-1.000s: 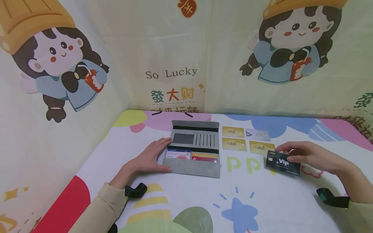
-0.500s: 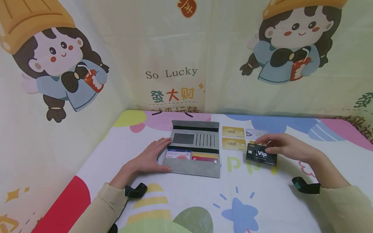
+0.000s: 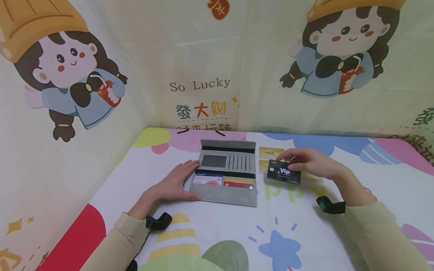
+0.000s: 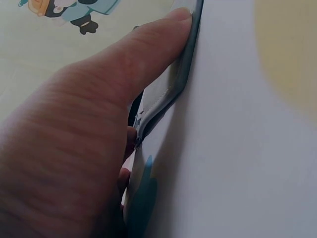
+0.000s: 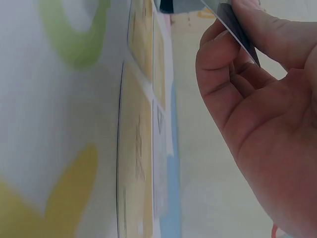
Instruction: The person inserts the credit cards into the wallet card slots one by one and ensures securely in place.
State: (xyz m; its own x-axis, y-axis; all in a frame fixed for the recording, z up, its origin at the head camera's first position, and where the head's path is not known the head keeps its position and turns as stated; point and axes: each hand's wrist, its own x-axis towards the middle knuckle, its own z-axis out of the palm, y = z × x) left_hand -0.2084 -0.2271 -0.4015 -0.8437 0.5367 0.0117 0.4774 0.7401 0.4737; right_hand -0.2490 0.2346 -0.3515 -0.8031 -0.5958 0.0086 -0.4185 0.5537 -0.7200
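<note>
My right hand (image 3: pixel 312 163) pinches a black VIP card (image 3: pixel 275 175) between thumb and fingers, face up and tilted. In the right wrist view, the card (image 5: pixel 242 37) shows nearly edge-on, raised off the table. Left of it lies an opened grey wallet (image 3: pixel 223 195), with a white-and-blue card (image 3: pixel 207 179) and a red-and-gold card (image 3: pixel 239 184) in its lower pockets. My left hand (image 3: pixel 174 184) rests spread along the wallet's left side. Its thumb (image 4: pixel 148 47) lies straight on the wallet's edge in the left wrist view.
Gold cards (image 3: pixel 271 152) lie in rows right of the wallet, partly covered by my right hand and the black card. A silver card (image 5: pixel 159 168) shows behind a gold one in the right wrist view. A printed cloth wall (image 3: pixel 203 56) stands behind the table.
My right hand has carried the black card leftward toward the wallet, passing in front of the gold cards and hiding the silver one. The left hand and wallet stay in place.
</note>
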